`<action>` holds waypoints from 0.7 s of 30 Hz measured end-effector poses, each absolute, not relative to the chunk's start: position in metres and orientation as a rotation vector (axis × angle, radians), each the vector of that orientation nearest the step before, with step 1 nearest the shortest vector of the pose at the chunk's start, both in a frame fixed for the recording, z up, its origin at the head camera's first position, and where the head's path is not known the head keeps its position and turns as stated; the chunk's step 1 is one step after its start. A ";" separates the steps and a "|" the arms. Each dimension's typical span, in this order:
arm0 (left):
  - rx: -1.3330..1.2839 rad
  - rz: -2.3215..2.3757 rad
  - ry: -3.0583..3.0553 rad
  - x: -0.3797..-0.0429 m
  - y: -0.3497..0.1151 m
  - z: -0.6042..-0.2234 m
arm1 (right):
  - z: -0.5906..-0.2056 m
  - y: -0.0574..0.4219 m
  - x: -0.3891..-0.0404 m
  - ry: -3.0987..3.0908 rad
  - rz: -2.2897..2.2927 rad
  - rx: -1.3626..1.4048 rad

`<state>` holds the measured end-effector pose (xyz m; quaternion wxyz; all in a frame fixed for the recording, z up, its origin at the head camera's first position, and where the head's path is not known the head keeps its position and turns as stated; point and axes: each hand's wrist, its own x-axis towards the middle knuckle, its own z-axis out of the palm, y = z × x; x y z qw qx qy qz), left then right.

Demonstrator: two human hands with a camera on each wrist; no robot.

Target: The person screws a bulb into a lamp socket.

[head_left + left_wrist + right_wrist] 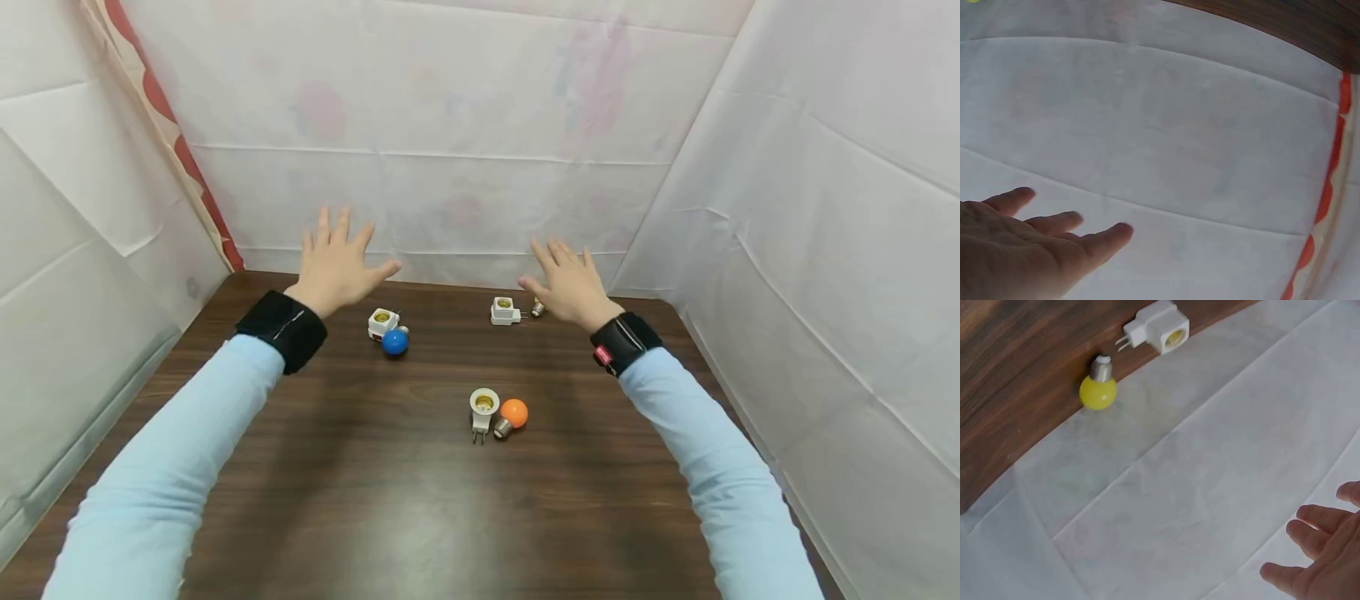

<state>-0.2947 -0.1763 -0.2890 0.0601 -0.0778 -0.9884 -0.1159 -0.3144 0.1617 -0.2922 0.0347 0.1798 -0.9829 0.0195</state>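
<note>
In the head view my left hand [335, 271] is raised with its fingers spread, holding nothing. Nearest to it are a white plug-in bulb socket [382, 322] and a blue light bulb [395, 342]. My right hand [568, 287], spread and bare, hovers at the back right. Beside it lie another white socket [502, 312] and a yellow bulb [1098, 392], mostly hidden by the hand in the head view. Mid-table, a round-mouthed white socket [483, 408] lies against or close to an orange bulb [514, 412].
The dark wooden table [360, 500] has white cloth walls on three sides. The back cloth [465, 200] hangs behind the table's far edge. A red scalloped trim [197, 167] runs down the back left corner.
</note>
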 end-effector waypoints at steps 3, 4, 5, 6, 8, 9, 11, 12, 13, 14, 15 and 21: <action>-0.263 -0.389 -2.955 -0.273 -0.177 -0.291 | -0.301 0.164 -0.297 -2.958 0.053 0.637; -0.275 -0.394 -2.953 -0.266 -0.178 -0.293 | -0.304 0.165 -0.291 -2.942 0.056 0.660; -0.281 -0.400 -2.958 -0.258 -0.178 -0.295 | -0.308 0.166 -0.285 -2.922 0.063 0.685; -0.294 -0.406 -2.956 -0.251 -0.179 -0.298 | -0.312 0.167 -0.279 -2.900 0.067 0.713; -0.312 -0.429 -2.962 -0.238 -0.180 -0.305 | -0.321 0.171 -0.268 -2.865 0.089 0.749; -0.318 -0.449 -2.973 -0.231 -0.180 -0.309 | -0.325 0.174 -0.263 -2.857 0.110 0.764; -0.333 -0.506 -2.988 -0.220 -0.179 -0.319 | -0.334 0.179 -0.253 -2.852 0.161 0.793; -0.342 -0.540 -2.995 -0.214 -0.178 -0.325 | -0.340 0.181 -0.249 -2.856 0.187 0.803; -0.346 -0.572 -3.009 -0.209 -0.176 -0.331 | -0.345 0.183 -0.245 -2.864 0.215 0.809; -0.361 -0.606 -3.013 -0.204 -0.174 -0.338 | -0.350 0.185 -0.241 -2.865 0.238 0.819; -0.377 -0.651 -3.012 -0.199 -0.171 -0.345 | -0.356 0.186 -0.237 -2.865 0.264 0.831; -0.537 -0.882 -2.921 -0.174 -0.153 -0.385 | -0.383 0.189 -0.219 -2.764 0.401 0.940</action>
